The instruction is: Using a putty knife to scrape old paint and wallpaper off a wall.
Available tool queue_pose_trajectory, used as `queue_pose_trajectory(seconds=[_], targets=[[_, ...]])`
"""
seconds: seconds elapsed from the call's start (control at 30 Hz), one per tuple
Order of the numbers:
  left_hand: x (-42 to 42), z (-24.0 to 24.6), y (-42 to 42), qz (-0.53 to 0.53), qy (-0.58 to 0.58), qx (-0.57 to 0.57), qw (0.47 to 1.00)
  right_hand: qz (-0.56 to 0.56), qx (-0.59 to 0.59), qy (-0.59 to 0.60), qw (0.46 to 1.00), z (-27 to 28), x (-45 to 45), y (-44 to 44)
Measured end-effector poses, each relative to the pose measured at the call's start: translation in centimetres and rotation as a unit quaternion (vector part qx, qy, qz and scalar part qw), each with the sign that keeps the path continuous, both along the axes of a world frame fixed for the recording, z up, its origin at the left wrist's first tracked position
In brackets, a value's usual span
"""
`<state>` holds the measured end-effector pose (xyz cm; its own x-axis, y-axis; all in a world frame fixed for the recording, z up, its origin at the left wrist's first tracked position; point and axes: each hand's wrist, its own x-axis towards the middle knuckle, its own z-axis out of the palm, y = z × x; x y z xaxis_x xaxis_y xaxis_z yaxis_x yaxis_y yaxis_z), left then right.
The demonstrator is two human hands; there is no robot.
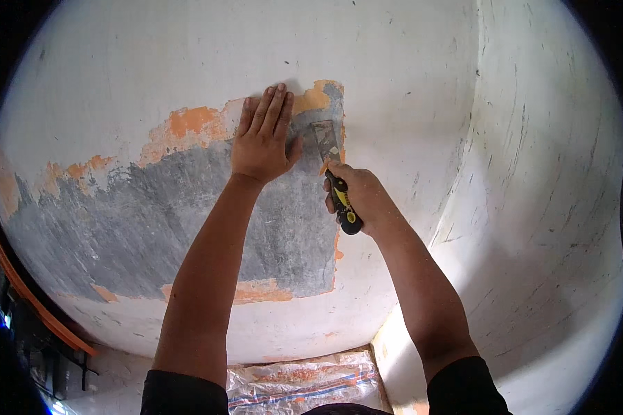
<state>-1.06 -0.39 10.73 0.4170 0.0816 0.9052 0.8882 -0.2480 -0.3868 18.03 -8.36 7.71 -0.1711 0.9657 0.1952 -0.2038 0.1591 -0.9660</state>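
Note:
My left hand (266, 136) lies flat against the wall, fingers pointing up, over the upper edge of a bare grey patch (187, 207). In my right hand (357, 192) is a scraper (343, 199) with a black and yellow handle. Its flat metal blade (324, 134) points up and rests at or close to the grey surface near the patch's right edge. A small orange flake (324, 166) is by the base of the blade. Orange paint remnants (193, 121) border the patch, with white paint (150, 62) around it.
A wall corner (459, 161) runs down at the right, with a scuffed white side wall (545, 207) beyond. A striped plastic sheet (306, 381) with orange debris covers the floor below. An orange-edged object (36, 301) and dark frame parts stand at the lower left.

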Motion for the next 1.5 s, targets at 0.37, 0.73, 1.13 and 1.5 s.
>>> queue_pose_trajectory(seconds=[0.37,0.73,1.13,1.5], targets=[[-0.3,-0.1,0.3,-0.005,-0.002,0.003,1.000,-0.015,-0.014,-0.011,1.000,0.8,0.0,-0.6],[0.1,-0.1,0.3,-0.007,-0.004,0.003,1.000,-0.018,0.029,-0.035,0.999,1.9,0.9,0.0],[0.3,-0.1,0.3,-0.011,0.001,-0.006,1.000,-0.011,0.073,-0.064,0.995,5.0,0.6,0.3],[0.1,0.2,0.1,-0.016,0.007,-0.005,1.000,-0.026,0.067,-0.125,0.990,3.9,0.7,-0.2]])
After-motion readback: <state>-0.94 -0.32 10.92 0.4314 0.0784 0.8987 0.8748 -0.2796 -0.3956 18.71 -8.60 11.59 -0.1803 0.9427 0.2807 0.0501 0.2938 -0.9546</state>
